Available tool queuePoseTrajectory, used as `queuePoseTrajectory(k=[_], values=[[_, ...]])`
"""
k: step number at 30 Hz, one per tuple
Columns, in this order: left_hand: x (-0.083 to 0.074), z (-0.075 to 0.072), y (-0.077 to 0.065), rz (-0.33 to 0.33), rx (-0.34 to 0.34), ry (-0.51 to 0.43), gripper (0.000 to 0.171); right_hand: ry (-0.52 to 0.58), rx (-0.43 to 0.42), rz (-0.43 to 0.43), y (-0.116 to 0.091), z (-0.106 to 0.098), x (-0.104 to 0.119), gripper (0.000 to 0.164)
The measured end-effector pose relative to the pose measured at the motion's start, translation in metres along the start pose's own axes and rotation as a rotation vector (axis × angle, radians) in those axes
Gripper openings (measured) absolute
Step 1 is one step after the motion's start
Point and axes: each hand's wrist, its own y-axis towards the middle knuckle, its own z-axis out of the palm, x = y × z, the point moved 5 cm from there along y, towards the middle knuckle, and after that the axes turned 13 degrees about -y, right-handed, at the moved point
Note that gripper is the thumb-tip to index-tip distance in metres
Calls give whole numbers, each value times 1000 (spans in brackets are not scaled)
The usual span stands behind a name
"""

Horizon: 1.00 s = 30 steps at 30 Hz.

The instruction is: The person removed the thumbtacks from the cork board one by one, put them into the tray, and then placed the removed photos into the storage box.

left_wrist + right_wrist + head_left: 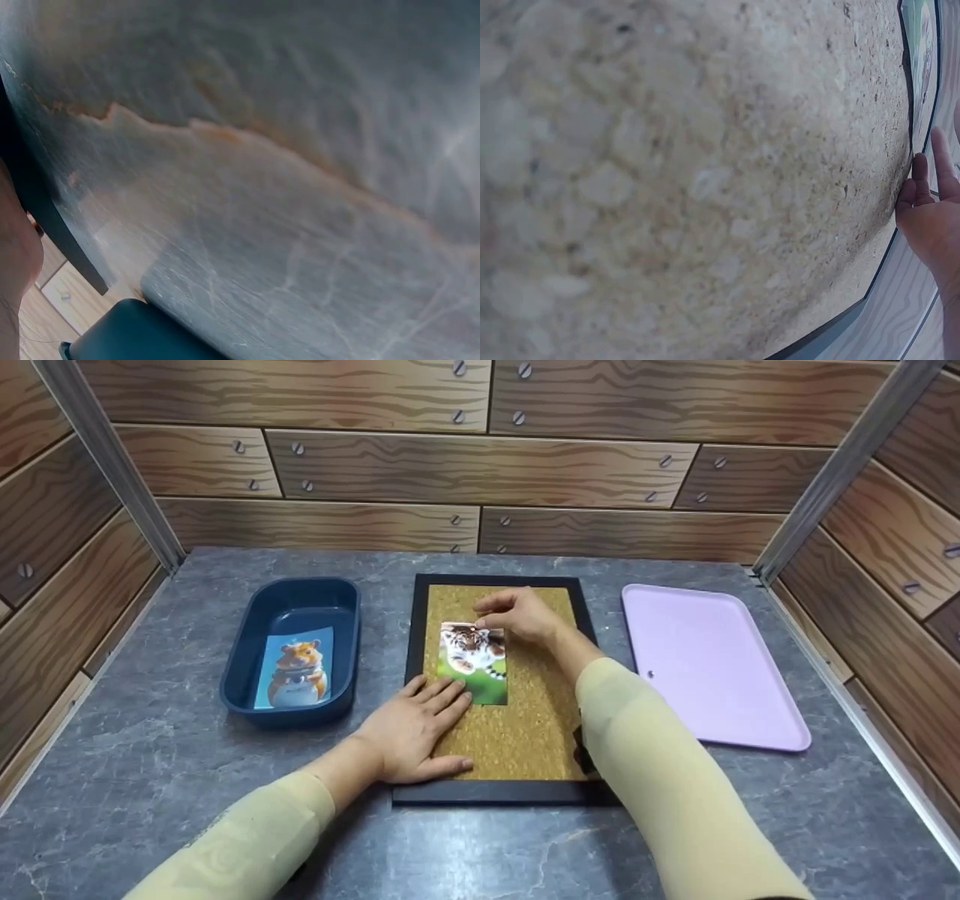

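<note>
A tiger photo card (pixel 474 666) lies on a cork board (pixel 525 735) with a black frame. My left hand (pixel 420 727) rests flat across the frame's left side, its fingertips at the card's lower left corner and its thumb on the cork. At the card's top edge is my right hand (pixel 521 615), thumb tip touching there beside a small shiny spot, the index finger held apart above it. The right wrist view shows this hand's loosely bent fingers (pixel 922 184) near the card's edge. Only a bit of the left hand (pixel 15 247) appears in the left wrist view.
Left of the board stands a deep blue tray (pixel 346 660) holding a hamster card (pixel 296 675). A flat lilac tray (pixel 720 660) lies on the right, with a small dark pin (pixel 650 674) near its left edge. Wood-patterned walls (pixel 480 465) enclose the grey marbled table (pixel 442 855).
</note>
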Motion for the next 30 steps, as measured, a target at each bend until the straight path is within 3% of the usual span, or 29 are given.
queuePoseTrajectory(k=[16,30], values=[[-1,-1,0,-8,4,-12,100,-12,27,70,1,7,-9,32],[-1,-1,0,-2,2,-12,100,79,26,100,0,14,-12,34]])
